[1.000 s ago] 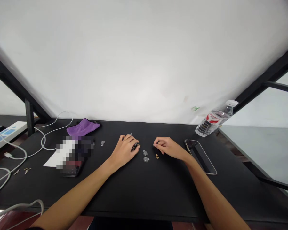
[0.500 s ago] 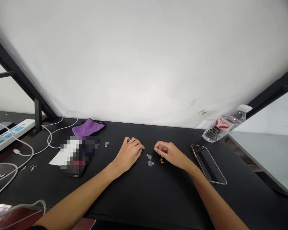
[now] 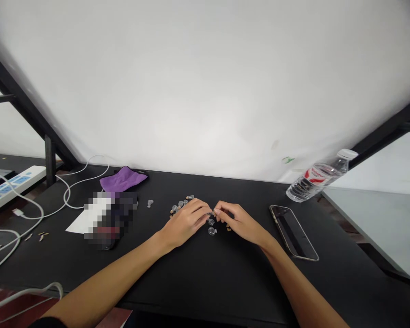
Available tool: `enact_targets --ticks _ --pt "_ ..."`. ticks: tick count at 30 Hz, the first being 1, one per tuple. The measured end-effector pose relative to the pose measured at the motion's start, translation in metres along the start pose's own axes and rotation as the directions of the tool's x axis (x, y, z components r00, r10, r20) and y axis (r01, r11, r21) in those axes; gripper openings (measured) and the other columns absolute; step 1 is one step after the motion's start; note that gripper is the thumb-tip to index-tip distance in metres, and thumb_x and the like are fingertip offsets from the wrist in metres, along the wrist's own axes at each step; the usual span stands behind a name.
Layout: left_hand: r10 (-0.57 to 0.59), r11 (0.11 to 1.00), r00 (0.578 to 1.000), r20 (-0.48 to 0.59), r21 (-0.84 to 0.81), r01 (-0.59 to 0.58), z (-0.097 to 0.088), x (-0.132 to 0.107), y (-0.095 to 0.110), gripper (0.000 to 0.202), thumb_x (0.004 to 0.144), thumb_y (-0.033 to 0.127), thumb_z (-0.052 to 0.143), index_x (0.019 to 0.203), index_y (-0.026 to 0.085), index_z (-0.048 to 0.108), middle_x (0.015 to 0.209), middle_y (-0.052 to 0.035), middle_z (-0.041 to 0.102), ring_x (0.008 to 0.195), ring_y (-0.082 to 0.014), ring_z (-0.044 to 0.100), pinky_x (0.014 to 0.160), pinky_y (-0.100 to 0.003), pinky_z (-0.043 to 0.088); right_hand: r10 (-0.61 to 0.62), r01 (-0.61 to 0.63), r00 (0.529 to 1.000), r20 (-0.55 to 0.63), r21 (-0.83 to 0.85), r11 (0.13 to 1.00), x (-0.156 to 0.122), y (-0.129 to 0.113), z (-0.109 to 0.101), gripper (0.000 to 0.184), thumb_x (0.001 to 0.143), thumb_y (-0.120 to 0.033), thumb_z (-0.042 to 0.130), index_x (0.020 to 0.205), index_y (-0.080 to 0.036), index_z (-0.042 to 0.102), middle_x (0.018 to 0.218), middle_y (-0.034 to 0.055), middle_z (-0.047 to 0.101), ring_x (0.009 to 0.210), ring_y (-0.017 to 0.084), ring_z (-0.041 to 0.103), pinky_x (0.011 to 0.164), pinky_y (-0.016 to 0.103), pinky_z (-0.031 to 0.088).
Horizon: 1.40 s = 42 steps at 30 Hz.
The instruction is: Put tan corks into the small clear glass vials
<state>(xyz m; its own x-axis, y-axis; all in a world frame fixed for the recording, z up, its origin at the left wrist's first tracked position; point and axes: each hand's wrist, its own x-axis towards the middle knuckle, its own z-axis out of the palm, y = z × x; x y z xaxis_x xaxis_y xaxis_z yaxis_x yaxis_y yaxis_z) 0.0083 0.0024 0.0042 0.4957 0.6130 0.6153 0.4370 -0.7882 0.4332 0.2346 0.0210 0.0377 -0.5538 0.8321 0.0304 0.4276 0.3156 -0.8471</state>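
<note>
The left hand (image 3: pixel 186 223) and the right hand (image 3: pixel 241 223) reach in over a matte black tabletop (image 3: pixel 198 278), both curled, their fingertips meeting with a small glint between them. They look pinched together, but the fingers hide what lies there, so it is impossible to tell whether either hand is gripping a tiny glass piece or only touching it. Just below the meeting point sit two small round clear glass vials (image 3: pixel 212 231), and tiny tan cork stoppers (image 3: pixel 228 228) lie just beside the right hand's fingers. A loose cluster of small clear glass vials (image 3: pixel 181 206) is scattered along the far side of the left hand, nearly touching its knuckles, while a single glass vial (image 3: pixel 150 203) lies well apart to the left. Further left are a crumpled purple cloth (image 3: pixel 123 178), a white paper sheet (image 3: pixel 75 226) and a pixelated object (image 3: pixel 111 218) too blurred to identify, with a looping white cable (image 3: pixel 66 196) nearby. To the right, a black smartphone with a gold edge (image 3: pixel 293 232) lies flat, and a clear plastic water bottle with a red and white label (image 3: pixel 316 176) lies tilted on its side near the far corner
</note>
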Motion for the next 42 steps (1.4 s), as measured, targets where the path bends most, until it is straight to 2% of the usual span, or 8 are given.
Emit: enact_targets --ticks 7,11,18,26,30,33,38,42 --pt "-0.019 0.998 1.0 0.025 -0.054 0.02 0.002 0.001 0.002 0.016 0.104 0.016 0.053 0.114 0.022 0.064 0.112 -0.0084 0.068 0.105 -0.0208 0.064 0.096 -0.037 0.054 -0.011 0.011 1.0 0.01 -0.031 0.999 -0.001 0.002 -0.002 0.036 0.105 -0.049 0.048 0.086 -0.021 0.058 0.078 0.0 0.056 0.07 0.015 0.051 0.065 0.027 0.046" --pt "-0.053 0.995 0.998 0.018 -0.089 0.054 0.005 0.002 0.005 0.016 0.102 0.015 0.056 0.114 0.022 0.064 0.111 -0.0077 0.068 0.104 -0.0209 0.064 0.095 -0.036 0.054 -0.007 0.006 0.999 0.042 0.027 1.0 0.0 0.009 -0.005 0.039 0.103 -0.055 0.049 0.087 -0.02 0.058 0.083 0.0011 0.053 0.069 0.015 0.051 0.06 0.026 0.05" --pt "-0.102 0.989 0.995 0.007 -0.105 0.102 0.007 0.002 0.008 0.014 0.099 0.015 0.059 0.11 0.023 0.064 0.106 -0.0052 0.068 0.1 -0.0195 0.064 0.096 -0.036 0.053 -0.008 0.002 0.996 0.091 0.066 0.998 0.001 0.011 -0.006 0.042 0.101 -0.059 0.05 0.087 -0.021 0.059 0.088 0.0021 0.052 0.074 0.016 0.052 0.061 0.026 0.054" --pt "-0.217 0.967 0.976 -0.033 -0.148 0.209 0.0 0.01 0.005 0.013 0.088 0.011 0.067 0.096 0.021 0.065 0.093 -0.0021 0.068 0.088 -0.0177 0.065 0.086 -0.032 0.053 0.001 -0.008 0.998 0.064 0.098 0.995 0.002 0.023 -0.016 0.039 0.099 -0.057 0.056 0.088 -0.019 0.059 0.082 0.0006 0.056 0.074 0.016 0.053 0.067 0.027 0.049" --pt "-0.245 0.961 0.968 0.054 -0.12 0.25 0.003 0.016 -0.006 0.009 0.089 0.014 0.07 0.095 0.021 0.07 0.092 -0.0019 0.071 0.085 -0.0179 0.068 0.082 -0.031 0.055 0.002 -0.003 1.0 0.027 0.011 1.0 -0.002 0.037 -0.032 0.037 0.095 -0.053 0.063 0.085 -0.018 0.059 0.073 -0.0023 0.052 0.067 0.013 0.047 0.064 0.026 0.04" --pt "-0.244 0.963 0.962 0.127 -0.089 0.256 0.013 0.019 -0.015 0.011 0.09 0.016 0.07 0.1 0.021 0.072 0.095 -0.0025 0.073 0.087 -0.0185 0.07 0.081 -0.031 0.056 0.047 -0.045 0.997 0.059 -0.031 0.998 -0.005 0.043 -0.039 0.037 0.091 -0.054 0.067 0.084 -0.018 0.06 0.067 -0.0054 0.045 0.06 0.011 0.039 0.057 0.025 0.033" --pt "-0.219 0.972 0.958 0.185 -0.044 0.23 0.026 0.024 -0.019 0.013 0.091 0.014 0.068 0.1 0.021 0.074 0.097 -0.003 0.073 0.092 -0.0196 0.071 0.086 -0.031 0.055 0.077 -0.07 0.987 0.139 -0.058 0.996 -0.004 0.044 -0.04 0.038 0.085 -0.054 0.071 0.084 -0.017 0.063 0.062 -0.0062 0.046 0.057 0.011 0.038 0.054 0.024 0.031" --pt "-0.206 0.974 0.953 0.223 -0.047 0.222 0.022 0.026 -0.02 0.011 0.09 0.018 0.072 0.099 0.022 0.076 0.096 -0.0024 0.074 0.093 -0.02 0.071 0.087 -0.031 0.054 0.077 -0.064 0.983 0.164 -0.085 0.994 -0.004 0.043 -0.039 0.033 0.086 -0.049 0.07 0.086 -0.016 0.067 0.062 -0.0058 0.047 0.057 0.011 0.039 0.054 0.024 0.032"
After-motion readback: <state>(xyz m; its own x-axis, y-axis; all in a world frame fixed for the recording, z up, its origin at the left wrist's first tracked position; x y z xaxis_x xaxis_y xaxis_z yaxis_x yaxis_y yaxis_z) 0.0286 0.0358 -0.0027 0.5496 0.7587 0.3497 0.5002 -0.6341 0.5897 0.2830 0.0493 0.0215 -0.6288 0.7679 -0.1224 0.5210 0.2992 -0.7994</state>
